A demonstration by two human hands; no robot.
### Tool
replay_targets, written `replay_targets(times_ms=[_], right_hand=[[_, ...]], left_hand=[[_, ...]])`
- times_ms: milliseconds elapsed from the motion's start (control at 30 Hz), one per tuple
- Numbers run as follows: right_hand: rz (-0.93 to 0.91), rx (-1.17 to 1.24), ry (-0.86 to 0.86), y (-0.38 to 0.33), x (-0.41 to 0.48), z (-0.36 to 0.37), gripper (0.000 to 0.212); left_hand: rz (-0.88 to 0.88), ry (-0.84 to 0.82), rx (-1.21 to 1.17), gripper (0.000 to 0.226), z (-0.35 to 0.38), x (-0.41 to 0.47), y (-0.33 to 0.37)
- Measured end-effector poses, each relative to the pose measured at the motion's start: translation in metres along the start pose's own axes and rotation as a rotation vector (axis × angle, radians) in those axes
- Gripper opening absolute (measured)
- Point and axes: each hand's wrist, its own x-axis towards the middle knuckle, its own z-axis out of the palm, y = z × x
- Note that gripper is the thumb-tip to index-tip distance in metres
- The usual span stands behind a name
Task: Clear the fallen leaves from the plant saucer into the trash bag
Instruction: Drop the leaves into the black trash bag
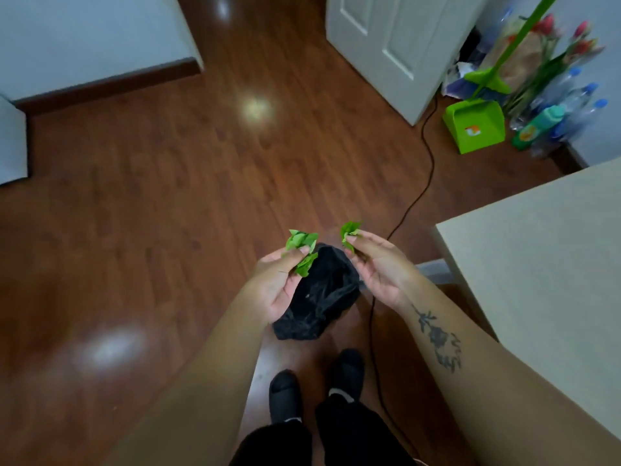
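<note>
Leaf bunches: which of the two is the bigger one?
The leaves in the left hand: that bunch spreads wide and hangs below the fingers, while the right hand pinches only a small tuft.

a home: wooden floor [168,183], white door [386,38], green dustpan [475,127], bottles [568,109].

green leaves [302,250] above open black bag [322,294]
</note>
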Motion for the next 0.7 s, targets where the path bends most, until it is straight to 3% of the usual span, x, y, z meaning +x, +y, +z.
replay_targets(times_ms=[267, 467, 567, 700], right_hand=[[0.11, -0.159, 0.007, 0.07, 0.113, -0.065, 0.011], [0.134, -0.403, 0.068, 0.131, 0.191, -0.108, 0.013], [0.138, -0.657, 0.101, 0.156, 0.226, -0.125, 0.023], [0.168, -1.173, 0.052, 0.178, 0.256, -0.143, 0.048]], left_hand=[[-0.008, 0.095, 0.024, 0.022, -0.054, 0.1, -0.078], [-0.041, 0.18, 0.176, 0.016, -0.106, 0.182, -0.138], [-0.06, 0.272, 0.38, 0.02, -0.124, 0.219, -0.156], [-0.073, 0.268, 0.646, 0.057, -0.137, 0.25, -0.172]])
